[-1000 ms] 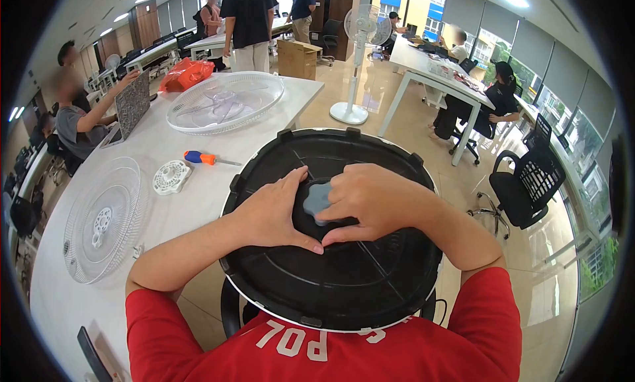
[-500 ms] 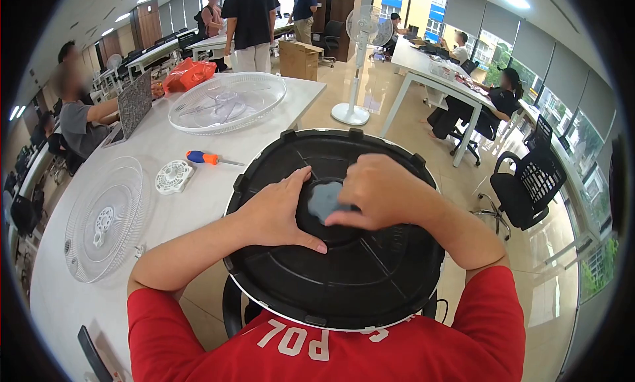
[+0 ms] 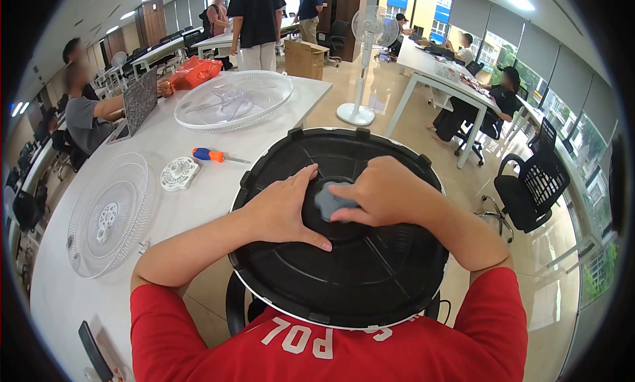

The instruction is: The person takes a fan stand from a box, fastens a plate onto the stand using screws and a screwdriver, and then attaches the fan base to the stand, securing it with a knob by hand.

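Note:
A round black fan base (image 3: 357,283) with a white rim lies underside up across my lap. At its centre sits a grey lobed knob (image 3: 327,202). The fingers and thumb of my right hand (image 3: 393,193) are closed on the knob's right side. My left hand (image 3: 281,210) rests spread on the base, left of the knob, with its thumb pointing toward me and its fingers toward the far side.
On the white table (image 3: 218,177) lie a screwdriver (image 3: 218,156), a white plastic disc (image 3: 179,174), a clear fan grille (image 3: 109,213) and another grille with blades (image 3: 235,101). A standing fan (image 3: 360,78) and an office chair (image 3: 529,183) are beyond. Several people sit or stand around.
My right hand has shifted its fingers slightly on the knob, the index finger now reaching over its top. My left hand stays on the base. The whole view has shifted a little.

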Available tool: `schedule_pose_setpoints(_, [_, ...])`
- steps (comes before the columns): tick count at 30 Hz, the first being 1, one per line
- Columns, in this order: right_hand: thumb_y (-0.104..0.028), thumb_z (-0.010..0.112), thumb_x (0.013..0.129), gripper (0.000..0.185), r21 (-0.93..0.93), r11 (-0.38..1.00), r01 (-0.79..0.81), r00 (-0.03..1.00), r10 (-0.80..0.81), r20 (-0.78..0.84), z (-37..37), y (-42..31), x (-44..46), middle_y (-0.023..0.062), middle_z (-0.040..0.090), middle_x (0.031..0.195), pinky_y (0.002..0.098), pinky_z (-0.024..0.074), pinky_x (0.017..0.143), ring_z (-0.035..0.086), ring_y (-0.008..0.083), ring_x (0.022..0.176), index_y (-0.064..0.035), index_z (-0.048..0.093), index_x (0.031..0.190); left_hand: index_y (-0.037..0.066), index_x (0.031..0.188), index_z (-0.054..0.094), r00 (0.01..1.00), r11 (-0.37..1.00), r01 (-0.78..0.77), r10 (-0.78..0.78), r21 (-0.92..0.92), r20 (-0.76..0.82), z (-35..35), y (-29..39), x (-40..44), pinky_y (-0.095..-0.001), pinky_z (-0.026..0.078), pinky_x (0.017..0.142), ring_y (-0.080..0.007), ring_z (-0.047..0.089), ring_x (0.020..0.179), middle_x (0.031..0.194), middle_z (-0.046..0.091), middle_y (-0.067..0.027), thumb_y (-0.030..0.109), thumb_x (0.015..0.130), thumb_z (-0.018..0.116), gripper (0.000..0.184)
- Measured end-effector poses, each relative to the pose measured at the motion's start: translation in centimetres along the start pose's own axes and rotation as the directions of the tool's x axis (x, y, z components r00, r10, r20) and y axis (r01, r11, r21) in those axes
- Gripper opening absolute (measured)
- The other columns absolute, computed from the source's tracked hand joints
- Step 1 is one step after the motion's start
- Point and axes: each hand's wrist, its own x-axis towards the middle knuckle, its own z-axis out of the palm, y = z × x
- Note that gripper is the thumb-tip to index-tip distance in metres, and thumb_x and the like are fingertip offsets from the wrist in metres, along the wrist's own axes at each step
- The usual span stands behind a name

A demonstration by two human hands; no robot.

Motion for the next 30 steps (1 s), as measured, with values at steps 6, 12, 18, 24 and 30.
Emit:
schedule_pose_setpoints(6, [-0.059,0.067,0.094,0.051,0.045,0.999,0.014,1.0,-0.014,0.007,-0.4,-0.8,0.2,0.0104,0.06,0.055,0.0409,0.0445,0.056,0.062,0.0318,0.053,-0.0102,0.078,0.105,-0.015,0.153,0.024,0.998,0.999,0.038,-0.036,-0.023,0.048,-0.4,0.2,0.1,-0.0437,0.044,0.113,-0.0454,0.054,0.134,0.147,0.05,-0.0351,0.068,0.058,0.093,0.144])
schedule_pose_setpoints(12, [-0.062,0.065,0.093,0.056,0.011,1.0,-0.016,0.999,0.015,0.051,-0.8,-0.4,-0.1,0.0119,0.06,0.055,0.0407,0.0443,0.053,0.062,0.0335,0.053,-0.0081,0.079,0.1,-0.015,0.154,0.022,1.0,1.0,0.002,-0.002,0.002,0.011,-0.1,-0.2,0.3,-0.0435,0.044,0.114,-0.0454,0.055,0.133,0.147,0.049,-0.0352,0.068,0.058,0.092,0.145])
schedule_pose_setpoints(18, [-0.062,0.066,0.093,0.053,-0.016,0.997,-0.076,0.997,0.077,0.024,-0.9,-0.1,-0.2,0.0125,0.059,0.054,0.0405,0.0442,0.052,0.063,0.0342,0.054,-0.011,0.08,0.099,-0.01,0.156,0.018,0.997,0.998,0.048,-0.046,-0.027,0.067,-0.3,0.2,0.3,-0.0449,0.038,0.118,-0.0463,0.048,0.14,0.153,0.044,-0.0342,0.062,0.058,0.096,0.145])
schedule_pose_setpoints(24, [-0.062,0.065,0.093,0.052,0.079,0.997,-0.011,1.0,0.01,0.003,-0.4,-0.5,-0.2,0.0133,0.061,0.056,0.0411,0.0464,0.053,0.063,0.0351,0.054,-0.0137,0.08,0.104,-0.015,0.154,0.022,0.998,0.999,0.026,-0.025,-0.027,0.052,-0.2,0.1,0.2,-0.0437,0.043,0.115,-0.0455,0.053,0.136,0.149,0.048,-0.0354,0.069,0.056,0.093,0.147])
schedule_pose_setpoints(30, [-0.062,0.064,0.093,0.054,0.157,0.985,0.065,0.997,-0.071,0.035,-1.5,-0.6,-0.5,0.0125,0.063,0.058,0.0409,0.048,0.054,0.065,0.0345,0.056,-0.0131,0.079,0.107,-0.015,0.154,0.021,0.999,1.0,0.02,-0.02,-0.001,0.028,-0.2,-0.1,0.4,-0.0435,0.042,0.116,-0.0449,0.053,0.136,0.149,0.048,-0.035,0.069,0.057,0.092,0.148])
